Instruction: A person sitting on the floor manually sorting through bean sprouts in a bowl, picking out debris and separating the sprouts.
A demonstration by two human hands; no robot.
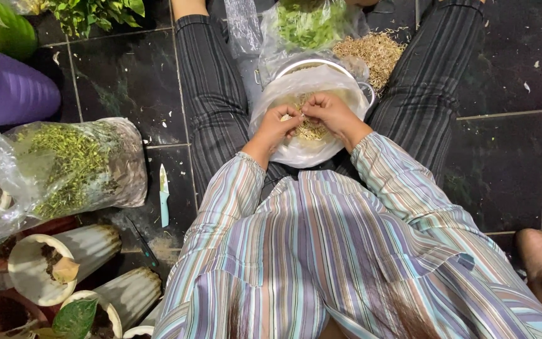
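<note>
**Both hands pinch at a clump of pale sprouts over a lined bowl**

The person sits on the dark tiled floor [127,75] with legs spread, so the round metal bowl lined with a thin clear plastic bag [312,119] rests between the knees, close under both hands. The left hand [277,125] and right hand [329,113] meet over the bowl's middle, fingertips pinched together on a tangled clump of pale, stringy sprouts [310,130]; neither is released. Beyond the bowl lies a loose heap of dry, straw-coloured trimmings [374,53] and a clear bag of leafy greens [308,25]. At the left lie a crinkled plastic bag of chopped green stems [76,166], a small knife with a pale blue handle [164,194] and ribbed white plant pots [64,254].
</note>
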